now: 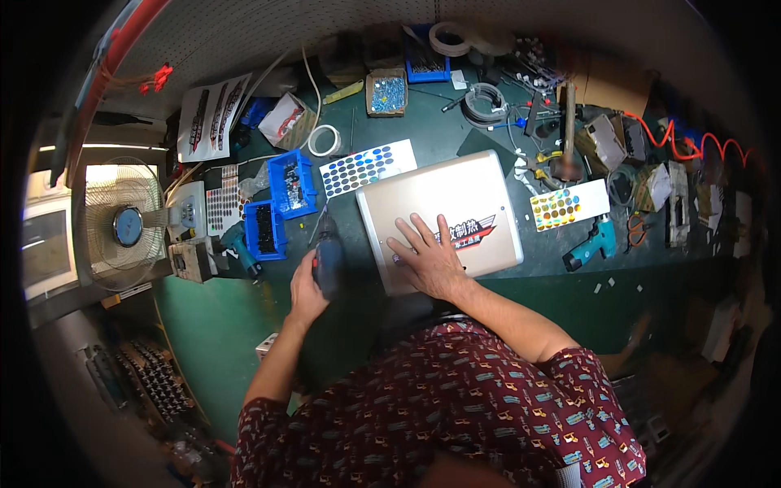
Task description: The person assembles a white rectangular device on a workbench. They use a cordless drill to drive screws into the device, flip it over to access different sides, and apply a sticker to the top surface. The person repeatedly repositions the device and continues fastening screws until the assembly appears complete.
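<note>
My left hand (306, 290) is wrapped round a dark cordless screwdriver (328, 259), its bit pointing away from me toward the blue parts bins. The tool is slightly blurred. Fingers spread, my right hand (434, 262) lies flat on a gold-coloured box-shaped metal casing (435, 193) with pale rounded corners and a printed label. The casing rests slightly turned on the green bench. A blue bin of small screws (291, 185) and a second blue bin of dark screws (264, 231) stand left of the screwdriver.
Sticker sheets (368, 167) lie behind the casing, and another sheet (569, 205) to its right. A teal power screwdriver (591, 244), orange scissors (637, 230), a hammer (568, 146) and coiled cable (485, 106) are on the right. A wire fan (126, 226) stands at left.
</note>
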### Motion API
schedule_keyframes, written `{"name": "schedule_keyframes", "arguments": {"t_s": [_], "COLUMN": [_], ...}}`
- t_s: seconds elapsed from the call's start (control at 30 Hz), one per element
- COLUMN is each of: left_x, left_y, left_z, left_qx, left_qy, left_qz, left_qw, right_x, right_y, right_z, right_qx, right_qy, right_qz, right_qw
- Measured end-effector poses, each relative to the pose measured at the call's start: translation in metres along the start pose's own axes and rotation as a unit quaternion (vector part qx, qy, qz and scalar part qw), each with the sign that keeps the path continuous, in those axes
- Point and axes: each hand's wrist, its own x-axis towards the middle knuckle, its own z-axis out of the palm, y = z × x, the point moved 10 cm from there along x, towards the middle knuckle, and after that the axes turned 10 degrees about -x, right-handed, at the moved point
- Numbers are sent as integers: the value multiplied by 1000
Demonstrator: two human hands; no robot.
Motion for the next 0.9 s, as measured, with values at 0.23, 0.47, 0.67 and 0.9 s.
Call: {"name": "schedule_keyframes", "arguments": {"t_s": [0.23, 0.47, 0.67, 0.9], "left_x": [-30, -30, -26, -25], "left_y": [97, 92, 89, 91], "left_z": [-23, 3, 8, 7], "left_qx": [-95, -126, -116, -98], "left_qy": [-83, -117, -137, -169], "left_qz": [-108, -183, -196, -200], "left_qw": [986, 968, 964, 960], "right_x": [-3, -4, -1, 0], "right_y": [-7, -5, -4, -5], "right_z": [-4, 0, 3, 6], "right_qx": [19, 33, -17, -18], "right_qy": [114, 94, 61, 58], "right_qz": [-21, -12, -4, -4], "right_qw": [993, 995, 998, 998]}}
